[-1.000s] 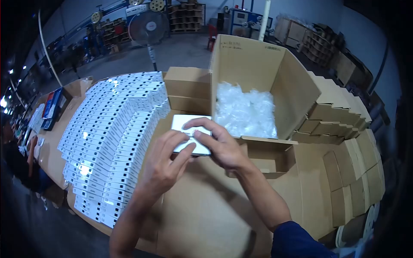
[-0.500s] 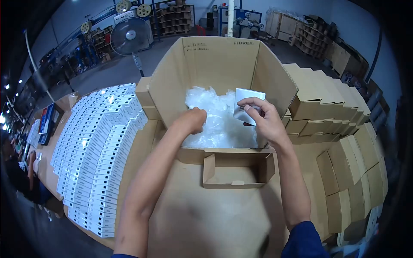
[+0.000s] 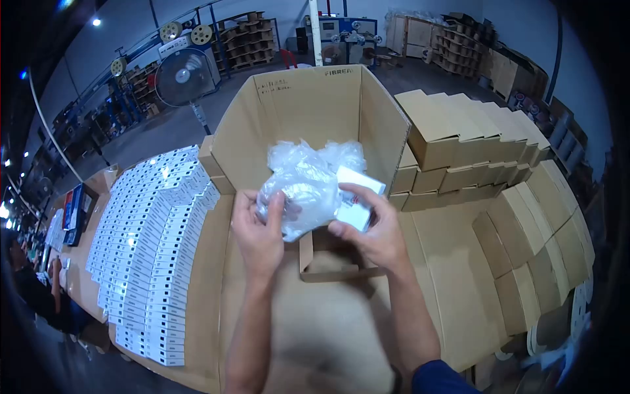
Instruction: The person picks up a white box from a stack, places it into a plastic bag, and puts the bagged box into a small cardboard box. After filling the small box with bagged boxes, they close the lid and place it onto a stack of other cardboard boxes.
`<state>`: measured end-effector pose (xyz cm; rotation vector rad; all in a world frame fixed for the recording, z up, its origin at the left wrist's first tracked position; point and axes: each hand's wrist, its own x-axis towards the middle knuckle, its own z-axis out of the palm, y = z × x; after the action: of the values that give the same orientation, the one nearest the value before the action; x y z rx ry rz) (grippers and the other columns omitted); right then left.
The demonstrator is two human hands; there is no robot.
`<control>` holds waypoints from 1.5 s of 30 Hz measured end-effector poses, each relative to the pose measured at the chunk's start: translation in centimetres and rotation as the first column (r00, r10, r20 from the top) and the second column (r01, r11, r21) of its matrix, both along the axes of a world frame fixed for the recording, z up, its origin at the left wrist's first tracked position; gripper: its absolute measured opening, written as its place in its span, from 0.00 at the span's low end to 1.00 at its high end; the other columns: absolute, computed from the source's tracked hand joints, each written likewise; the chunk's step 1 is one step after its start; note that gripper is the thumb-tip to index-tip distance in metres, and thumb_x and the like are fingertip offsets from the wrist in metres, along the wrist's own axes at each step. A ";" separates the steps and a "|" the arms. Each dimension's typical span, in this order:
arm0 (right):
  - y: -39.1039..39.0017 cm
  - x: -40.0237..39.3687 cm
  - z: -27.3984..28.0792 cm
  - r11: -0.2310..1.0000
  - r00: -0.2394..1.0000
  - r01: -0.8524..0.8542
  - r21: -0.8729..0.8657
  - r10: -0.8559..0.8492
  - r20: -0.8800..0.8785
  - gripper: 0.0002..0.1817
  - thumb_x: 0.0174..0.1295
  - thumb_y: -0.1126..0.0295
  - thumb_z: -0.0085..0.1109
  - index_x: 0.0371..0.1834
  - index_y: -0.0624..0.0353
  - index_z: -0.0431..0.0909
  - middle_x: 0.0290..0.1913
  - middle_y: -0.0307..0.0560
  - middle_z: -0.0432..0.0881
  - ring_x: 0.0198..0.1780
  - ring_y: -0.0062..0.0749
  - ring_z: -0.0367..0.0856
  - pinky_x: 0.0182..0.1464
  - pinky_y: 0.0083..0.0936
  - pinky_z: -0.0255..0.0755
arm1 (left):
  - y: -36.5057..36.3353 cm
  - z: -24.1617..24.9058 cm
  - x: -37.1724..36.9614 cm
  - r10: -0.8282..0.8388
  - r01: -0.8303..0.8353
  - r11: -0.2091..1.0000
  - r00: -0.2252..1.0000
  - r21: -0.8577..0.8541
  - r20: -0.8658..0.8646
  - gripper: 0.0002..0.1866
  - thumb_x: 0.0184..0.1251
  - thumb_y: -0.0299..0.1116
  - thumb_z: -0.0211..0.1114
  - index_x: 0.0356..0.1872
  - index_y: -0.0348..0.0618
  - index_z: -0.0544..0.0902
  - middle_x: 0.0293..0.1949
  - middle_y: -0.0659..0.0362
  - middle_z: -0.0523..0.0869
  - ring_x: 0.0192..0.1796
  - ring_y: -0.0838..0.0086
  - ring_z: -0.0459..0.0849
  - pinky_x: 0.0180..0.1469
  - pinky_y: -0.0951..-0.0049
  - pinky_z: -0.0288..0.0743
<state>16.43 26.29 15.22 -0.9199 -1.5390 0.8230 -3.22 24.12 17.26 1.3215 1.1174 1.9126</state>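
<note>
Clear plastic bags (image 3: 303, 190) are bunched in my left hand (image 3: 259, 230), its thumb and fingers closed on them. My right hand (image 3: 377, 230) grips a flat white box (image 3: 354, 203), whose left edge meets the plastic. Both hands are raised over the near edge of a large open carton (image 3: 308, 105). More clear plastic (image 3: 344, 155) lies inside that carton. Below the hands, a small open brown box (image 3: 321, 259) sits on the cardboard surface, partly hidden by the plastic and my right hand.
Rows of white boxes (image 3: 141, 243) fill the left side. Brown boxes (image 3: 459, 144) are stacked at the right, with more (image 3: 538, 243) nearer. A fan (image 3: 186, 77) stands behind. A person (image 3: 49, 289) sits at a table on the far left.
My left hand has come out of the large carton with plastic bags in it. The right hand has moved down and left with the white box. The camera view has shifted slightly.
</note>
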 end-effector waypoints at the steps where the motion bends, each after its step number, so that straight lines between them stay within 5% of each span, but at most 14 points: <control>1: -1.9 -0.4 -0.6 1.000 1.000 0.016 -0.010 -0.016 0.027 0.39 0.48 0.51 0.87 0.61 0.62 0.84 0.54 0.55 0.81 0.57 0.40 0.81 0.62 0.36 0.75 | -1.9 -0.9 0.8 -0.016 0.016 1.000 0.999 0.007 0.031 0.09 0.81 0.30 0.64 0.43 0.38 0.74 0.37 0.57 0.88 0.36 0.78 0.88 0.40 0.75 0.82; 6: -10.1 -0.5 -3.3 0.939 0.934 -0.161 -0.303 0.046 -0.354 0.14 0.64 0.70 0.77 0.48 0.67 0.86 0.49 0.46 0.80 0.48 0.24 0.78 0.48 0.23 0.73 | -11.1 -7.4 3.4 -0.096 0.109 0.994 0.888 -0.003 0.450 0.08 0.81 0.29 0.63 0.44 0.38 0.73 0.40 0.55 0.88 0.41 0.79 0.87 0.48 0.75 0.82; 10: -15.2 1.7 -5.1 0.975 0.978 -0.040 -0.219 -0.007 -0.208 0.09 0.64 0.72 0.76 0.43 0.63 0.88 0.45 0.42 0.79 0.46 0.22 0.76 0.44 0.22 0.71 | -17.7 -12.6 3.0 -0.187 0.246 0.955 0.933 -0.167 0.307 0.10 0.79 0.27 0.65 0.51 0.36 0.74 0.46 0.53 0.88 0.47 0.76 0.86 0.52 0.74 0.81; 13: -17.9 2.7 -5.4 0.977 0.995 -0.043 -0.208 0.023 -0.097 0.10 0.60 0.72 0.78 0.42 0.61 0.89 0.44 0.42 0.78 0.43 0.23 0.75 0.42 0.22 0.70 | -20.2 -11.0 3.5 -0.250 0.301 0.942 0.924 -0.146 0.290 0.18 0.75 0.26 0.69 0.58 0.33 0.73 0.48 0.52 0.88 0.49 0.75 0.87 0.54 0.73 0.81; 19: -20.8 4.5 -6.6 0.932 0.995 -0.054 -0.359 0.081 0.061 0.12 0.58 0.72 0.79 0.43 0.61 0.88 0.45 0.40 0.80 0.45 0.21 0.76 0.45 0.20 0.71 | -21.7 -11.3 4.3 -0.349 0.396 0.859 0.917 -0.326 0.194 0.15 0.71 0.27 0.74 0.53 0.33 0.81 0.45 0.57 0.89 0.46 0.79 0.86 0.50 0.78 0.80; 22: -21.5 4.8 -8.0 0.869 0.886 -0.153 -0.470 -0.090 -0.456 0.14 0.59 0.72 0.79 0.45 0.64 0.87 0.46 0.39 0.81 0.48 0.21 0.76 0.49 0.20 0.72 | -22.5 -12.2 5.0 -0.280 0.330 0.891 0.940 -0.312 0.192 0.10 0.73 0.27 0.72 0.48 0.34 0.83 0.41 0.61 0.88 0.41 0.84 0.84 0.44 0.81 0.78; 29: -24.2 3.9 -11.4 0.885 0.963 -0.169 -0.433 0.055 -0.263 0.11 0.64 0.72 0.76 0.43 0.69 0.86 0.53 0.45 0.80 0.53 0.28 0.78 0.56 0.26 0.73 | -22.4 -13.2 5.6 -0.116 0.165 0.932 0.980 -0.324 0.164 0.12 0.75 0.29 0.71 0.49 0.33 0.80 0.38 0.61 0.86 0.37 0.84 0.82 0.40 0.80 0.77; 31: -24.5 3.4 -10.3 0.919 0.999 0.019 -0.395 -0.031 -0.024 0.12 0.62 0.71 0.77 0.41 0.68 0.87 0.48 0.49 0.81 0.48 0.31 0.80 0.50 0.27 0.74 | -22.4 -12.1 5.2 0.100 -0.155 0.955 0.971 -0.253 -0.217 0.17 0.70 0.27 0.73 0.55 0.35 0.79 0.44 0.55 0.86 0.45 0.71 0.85 0.50 0.70 0.79; 33: -24.5 3.2 -9.8 0.950 0.974 0.155 -0.269 -0.102 0.202 0.10 0.61 0.72 0.77 0.40 0.66 0.87 0.43 0.47 0.81 0.43 0.28 0.79 0.44 0.25 0.72 | -22.1 -11.2 4.6 0.348 -0.362 0.926 0.702 0.110 -0.621 0.22 0.66 0.26 0.75 0.58 0.37 0.79 0.49 0.53 0.84 0.53 0.66 0.84 0.53 0.67 0.78; 34: -24.3 3.1 -10.2 0.973 0.974 0.164 -0.164 -0.133 0.183 0.11 0.59 0.72 0.78 0.39 0.66 0.87 0.42 0.51 0.80 0.39 0.32 0.79 0.40 0.26 0.72 | -22.3 -11.0 4.5 0.271 -0.263 0.959 0.737 0.106 -0.620 0.24 0.60 0.25 0.76 0.59 0.39 0.80 0.52 0.49 0.84 0.58 0.55 0.82 0.59 0.58 0.75; 37: -24.4 3.3 -9.6 0.973 0.960 0.137 -0.185 -0.085 0.266 0.11 0.59 0.71 0.78 0.38 0.67 0.87 0.43 0.52 0.80 0.37 0.33 0.79 0.38 0.27 0.73 | -21.2 -9.3 4.6 0.049 -0.009 0.998 0.684 0.059 -0.727 0.21 0.61 0.27 0.77 0.55 0.39 0.83 0.53 0.49 0.85 0.58 0.54 0.83 0.60 0.57 0.76; 40: -24.4 3.4 -8.8 0.968 0.959 0.096 -0.233 -0.028 0.281 0.11 0.59 0.72 0.76 0.40 0.68 0.86 0.50 0.64 0.82 0.50 0.54 0.85 0.52 0.38 0.79 | -20.3 -9.8 4.9 -0.105 0.106 0.993 0.693 -0.043 -0.713 0.17 0.61 0.27 0.77 0.49 0.38 0.84 0.50 0.50 0.87 0.54 0.55 0.85 0.60 0.57 0.76; 43: -24.2 3.9 -9.7 0.984 0.970 0.085 -0.155 -0.046 0.240 0.12 0.58 0.71 0.78 0.39 0.68 0.87 0.42 0.53 0.81 0.37 0.34 0.80 0.38 0.28 0.74 | -19.7 -10.5 5.0 -0.148 0.149 0.987 0.701 -0.059 -0.698 0.11 0.64 0.26 0.74 0.44 0.38 0.83 0.45 0.51 0.87 0.48 0.58 0.87 0.53 0.60 0.79; 45: -24.1 4.4 -9.5 0.977 0.957 0.121 -0.177 -0.068 0.281 0.11 0.59 0.72 0.77 0.39 0.68 0.87 0.44 0.56 0.82 0.39 0.38 0.82 0.41 0.31 0.76 | -19.6 -10.8 5.0 -0.159 0.158 0.985 0.702 -0.065 -0.694 0.08 0.66 0.25 0.73 0.40 0.37 0.82 0.41 0.51 0.88 0.44 0.59 0.88 0.47 0.62 0.81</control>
<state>20.81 2.16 5.77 -1.2847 -1.6558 0.8102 1.74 4.50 6.48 2.1639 1.2751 1.2796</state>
